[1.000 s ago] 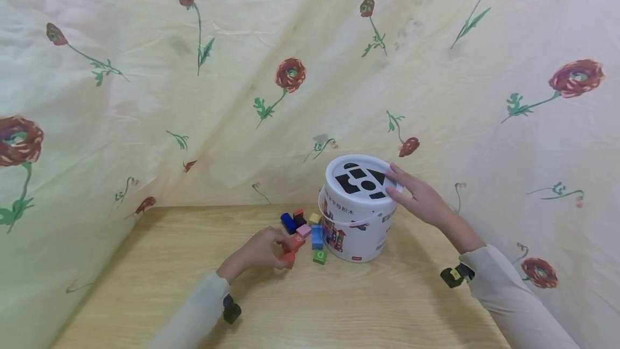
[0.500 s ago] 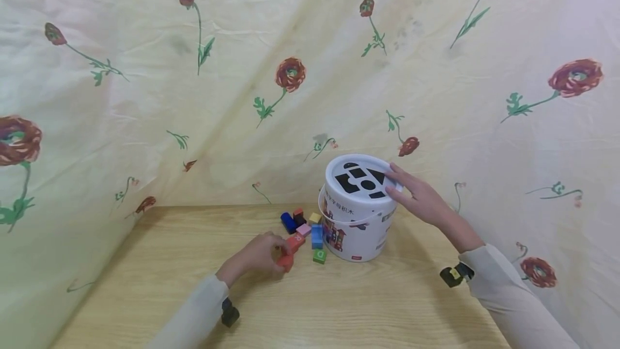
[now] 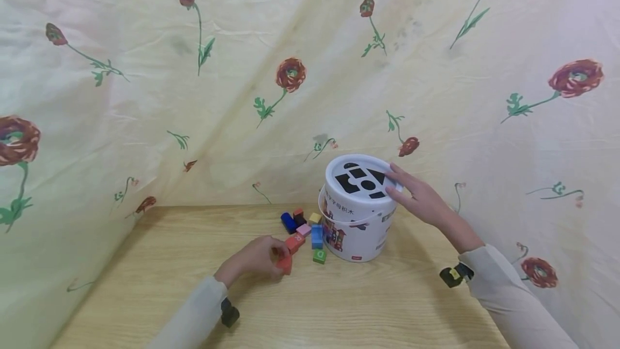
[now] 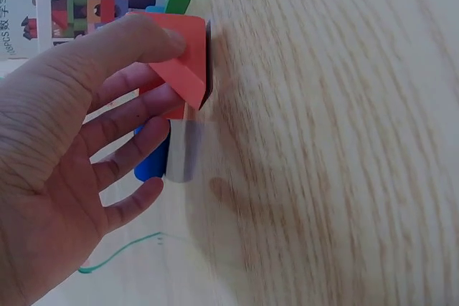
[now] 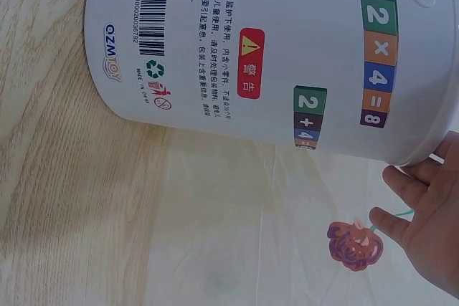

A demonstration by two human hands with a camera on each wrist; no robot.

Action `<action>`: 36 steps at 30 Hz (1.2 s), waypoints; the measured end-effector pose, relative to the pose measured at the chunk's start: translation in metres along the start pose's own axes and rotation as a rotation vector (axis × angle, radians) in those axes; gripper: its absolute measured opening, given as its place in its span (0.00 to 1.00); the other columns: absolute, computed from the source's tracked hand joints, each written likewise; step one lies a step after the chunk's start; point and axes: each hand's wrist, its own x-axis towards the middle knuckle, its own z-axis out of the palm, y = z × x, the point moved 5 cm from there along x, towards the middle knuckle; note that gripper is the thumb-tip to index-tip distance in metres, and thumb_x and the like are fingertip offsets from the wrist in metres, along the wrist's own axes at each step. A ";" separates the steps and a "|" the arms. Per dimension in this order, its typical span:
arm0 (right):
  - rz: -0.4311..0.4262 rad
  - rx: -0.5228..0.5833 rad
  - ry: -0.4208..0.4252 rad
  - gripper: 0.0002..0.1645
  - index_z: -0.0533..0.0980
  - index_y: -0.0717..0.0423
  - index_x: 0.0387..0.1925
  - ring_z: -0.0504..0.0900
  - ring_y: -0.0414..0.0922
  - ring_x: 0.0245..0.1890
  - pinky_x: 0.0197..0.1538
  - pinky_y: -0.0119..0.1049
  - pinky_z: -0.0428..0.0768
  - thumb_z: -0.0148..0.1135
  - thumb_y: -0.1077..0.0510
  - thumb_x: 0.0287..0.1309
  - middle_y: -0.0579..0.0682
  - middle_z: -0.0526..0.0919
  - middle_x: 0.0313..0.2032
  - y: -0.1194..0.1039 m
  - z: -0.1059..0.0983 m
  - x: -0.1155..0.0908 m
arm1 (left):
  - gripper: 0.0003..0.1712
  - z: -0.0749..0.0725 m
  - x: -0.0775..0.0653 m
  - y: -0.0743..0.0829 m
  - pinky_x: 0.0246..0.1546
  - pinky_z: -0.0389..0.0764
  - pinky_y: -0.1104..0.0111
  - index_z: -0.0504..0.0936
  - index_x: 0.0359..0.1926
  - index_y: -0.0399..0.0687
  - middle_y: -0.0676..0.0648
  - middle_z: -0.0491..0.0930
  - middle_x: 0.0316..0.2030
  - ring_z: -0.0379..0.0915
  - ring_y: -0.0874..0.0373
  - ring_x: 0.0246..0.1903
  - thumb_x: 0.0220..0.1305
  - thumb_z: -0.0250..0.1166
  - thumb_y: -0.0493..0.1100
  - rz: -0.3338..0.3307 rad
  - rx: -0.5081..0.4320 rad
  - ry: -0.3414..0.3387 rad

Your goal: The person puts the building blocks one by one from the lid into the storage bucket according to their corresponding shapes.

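Observation:
My left hand (image 3: 259, 257) pinches a red block (image 4: 188, 55) with slanted edges between thumb and fingers, low over the wooden table. The ring and little fingers are loosely bent in the left wrist view. Just beyond lies another red block (image 3: 295, 242) with a letter on it. A white lidded bucket (image 3: 356, 233) stands upright at centre right, its lid (image 3: 360, 179) cut with dark shaped holes. My right hand (image 3: 420, 198) rests on the lid's right edge. In the right wrist view its visible fingers are extended against the rim, with part of the hand out of frame.
Left of the bucket lie blue cylinder (image 3: 288, 223), pink (image 3: 303, 230), yellow (image 3: 315, 218), light blue (image 3: 317, 237) and green (image 3: 319, 256) blocks. The bucket's white handle (image 3: 356, 224) hangs at its front. A flowered cloth (image 3: 218, 96) rises behind the table (image 3: 329, 311).
My left hand has drawn the red block slightly toward me and left, away from the lettered red block, and the block's angle has shifted. The right hand and bucket look unchanged.

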 end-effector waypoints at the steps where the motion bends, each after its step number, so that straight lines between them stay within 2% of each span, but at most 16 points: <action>1: -0.002 0.000 0.001 0.39 0.59 0.51 0.78 0.50 0.66 0.79 0.71 0.73 0.55 0.50 0.39 0.75 0.54 0.49 0.81 0.000 0.000 0.000 | 0.16 -0.001 -0.001 0.000 0.50 0.77 0.60 0.87 0.42 0.56 0.58 0.82 0.40 0.74 0.58 0.42 0.50 0.78 0.43 -0.005 -0.011 -0.001; 6: -0.007 0.004 0.002 0.39 0.59 0.51 0.78 0.50 0.66 0.78 0.71 0.73 0.55 0.50 0.39 0.75 0.55 0.49 0.81 0.000 0.000 0.000 | 0.17 -0.006 -0.003 0.001 0.46 0.78 0.63 0.87 0.44 0.56 0.57 0.83 0.39 0.75 0.58 0.40 0.51 0.79 0.46 -0.004 -0.081 0.009; 12: -0.002 0.004 0.004 0.39 0.59 0.50 0.78 0.50 0.66 0.79 0.70 0.74 0.55 0.50 0.39 0.75 0.54 0.49 0.81 0.001 0.000 0.000 | 0.17 -0.020 -0.001 0.009 0.44 0.79 0.64 0.88 0.45 0.52 0.55 0.84 0.38 0.76 0.57 0.40 0.53 0.78 0.43 0.036 -0.168 0.032; 18: -0.002 0.002 0.007 0.39 0.59 0.50 0.78 0.50 0.66 0.79 0.71 0.74 0.55 0.50 0.38 0.74 0.54 0.49 0.81 0.002 0.001 0.000 | 0.17 -0.037 0.002 0.024 0.46 0.79 0.62 0.88 0.45 0.51 0.55 0.85 0.38 0.77 0.58 0.42 0.52 0.77 0.45 0.085 -0.154 0.045; 24: -0.006 0.010 0.013 0.39 0.59 0.51 0.78 0.50 0.66 0.79 0.71 0.73 0.55 0.50 0.39 0.74 0.55 0.49 0.81 0.001 0.002 -0.001 | 0.18 -0.055 0.004 0.040 0.48 0.79 0.62 0.87 0.46 0.50 0.55 0.86 0.38 0.78 0.58 0.42 0.54 0.76 0.46 0.096 -0.136 0.074; 28: -0.003 0.013 0.012 0.39 0.59 0.51 0.78 0.50 0.66 0.79 0.71 0.73 0.55 0.50 0.39 0.74 0.55 0.49 0.81 0.002 0.002 -0.001 | 0.19 -0.070 0.005 0.053 0.50 0.80 0.60 0.87 0.48 0.50 0.53 0.86 0.40 0.80 0.53 0.45 0.56 0.76 0.49 0.092 -0.184 0.110; 30: -0.002 0.011 0.013 0.39 0.59 0.50 0.78 0.50 0.66 0.79 0.71 0.73 0.55 0.50 0.38 0.74 0.55 0.49 0.81 0.002 0.002 -0.001 | 0.21 -0.078 0.008 0.059 0.50 0.80 0.60 0.86 0.50 0.48 0.51 0.86 0.41 0.80 0.52 0.46 0.56 0.76 0.49 0.116 -0.207 0.143; 35: -0.003 0.005 0.017 0.39 0.59 0.50 0.78 0.51 0.66 0.79 0.71 0.72 0.55 0.50 0.38 0.74 0.54 0.49 0.81 0.003 0.002 -0.001 | 0.24 -0.098 0.013 0.079 0.52 0.80 0.57 0.86 0.54 0.49 0.50 0.86 0.44 0.80 0.53 0.48 0.57 0.76 0.50 0.169 -0.258 0.242; 36: -0.005 0.005 0.018 0.39 0.60 0.51 0.78 0.51 0.66 0.79 0.72 0.72 0.55 0.50 0.38 0.75 0.54 0.49 0.81 0.003 0.002 -0.001 | 0.24 -0.101 0.014 0.083 0.51 0.80 0.57 0.86 0.54 0.50 0.51 0.86 0.44 0.79 0.54 0.48 0.57 0.76 0.51 0.161 -0.270 0.261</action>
